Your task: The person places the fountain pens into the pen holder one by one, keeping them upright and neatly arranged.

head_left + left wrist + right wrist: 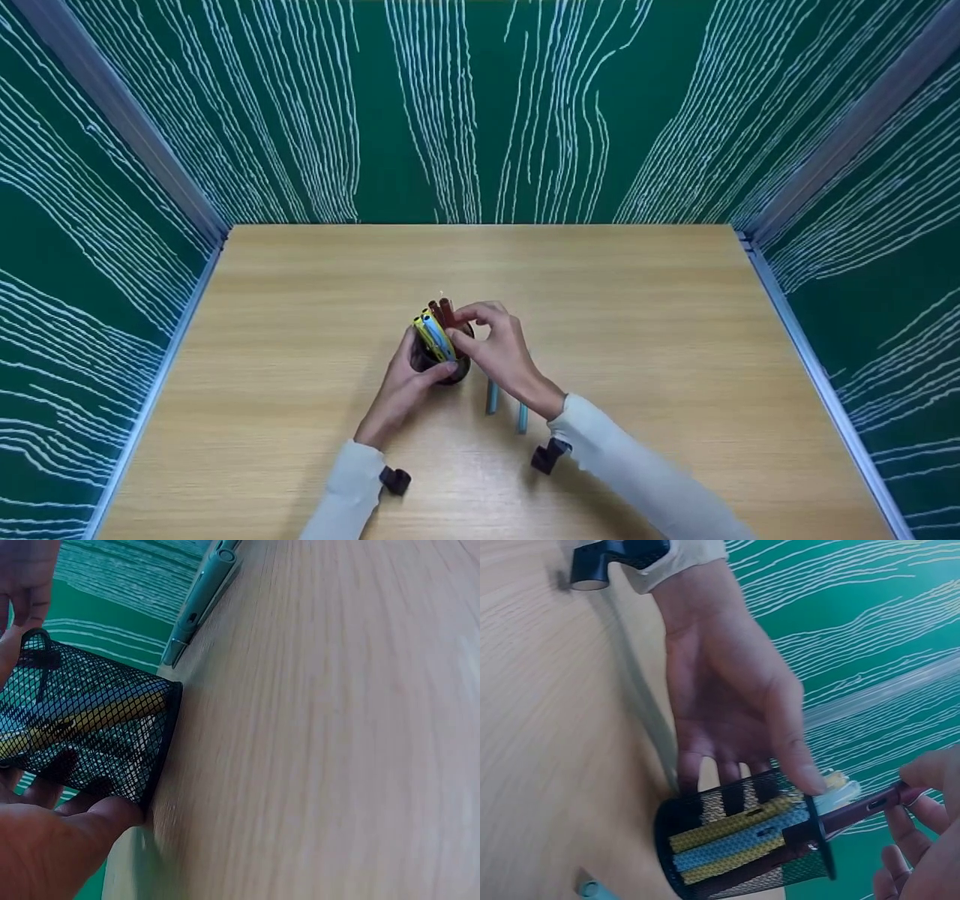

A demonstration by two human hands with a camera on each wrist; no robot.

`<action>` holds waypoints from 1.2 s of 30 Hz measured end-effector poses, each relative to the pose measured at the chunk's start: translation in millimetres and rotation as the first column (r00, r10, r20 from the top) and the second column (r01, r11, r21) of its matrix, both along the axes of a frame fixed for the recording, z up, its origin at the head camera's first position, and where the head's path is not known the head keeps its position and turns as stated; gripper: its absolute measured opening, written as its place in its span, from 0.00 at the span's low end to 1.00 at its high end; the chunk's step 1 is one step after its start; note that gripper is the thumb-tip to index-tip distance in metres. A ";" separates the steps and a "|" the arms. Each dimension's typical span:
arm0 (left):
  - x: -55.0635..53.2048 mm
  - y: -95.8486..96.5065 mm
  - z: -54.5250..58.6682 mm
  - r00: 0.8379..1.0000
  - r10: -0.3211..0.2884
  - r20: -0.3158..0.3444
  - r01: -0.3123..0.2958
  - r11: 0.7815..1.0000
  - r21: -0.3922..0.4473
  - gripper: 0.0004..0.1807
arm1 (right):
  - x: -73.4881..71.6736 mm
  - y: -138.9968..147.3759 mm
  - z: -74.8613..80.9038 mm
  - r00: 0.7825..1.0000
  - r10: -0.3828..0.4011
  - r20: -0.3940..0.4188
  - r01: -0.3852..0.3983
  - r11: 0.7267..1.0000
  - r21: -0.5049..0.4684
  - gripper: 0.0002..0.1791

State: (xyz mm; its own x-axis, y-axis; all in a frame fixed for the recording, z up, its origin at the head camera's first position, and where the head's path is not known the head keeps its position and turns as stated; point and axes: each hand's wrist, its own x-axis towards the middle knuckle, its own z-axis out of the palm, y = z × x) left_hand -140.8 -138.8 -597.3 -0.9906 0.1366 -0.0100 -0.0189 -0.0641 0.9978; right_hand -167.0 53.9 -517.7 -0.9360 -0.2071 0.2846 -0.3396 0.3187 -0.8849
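Note:
A black mesh pen holder [455,373] stands near the middle of the table, slightly tilted. My left hand [396,388] grips it from the left, thumb at the rim and fingers round the mesh side. Inside are yellow pens [735,831], a light blue pen [739,841] and dark red pens. At the mouth, my right hand [934,817] pinches the upper end of one dark red pen [862,811], whose lower part is down in the holder. Right of the holder, two teal pens [492,397] lie on the table, partly under my right hand in the head view.
The light wooden table [315,300] ends at green walls [375,112] with white wavy lines at the back and both sides. Metal posts [150,112] mark the corners. Small black wrist cameras [551,455] hang below both sleeves.

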 end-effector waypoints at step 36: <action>-0.1 1.2 0.8 0.999 0.010 -0.035 -0.011 1.000 -0.025 0.50 | -2.1 34.4 -34.5 0.997 -0.077 0.016 0.077 0.997 0.001 0.08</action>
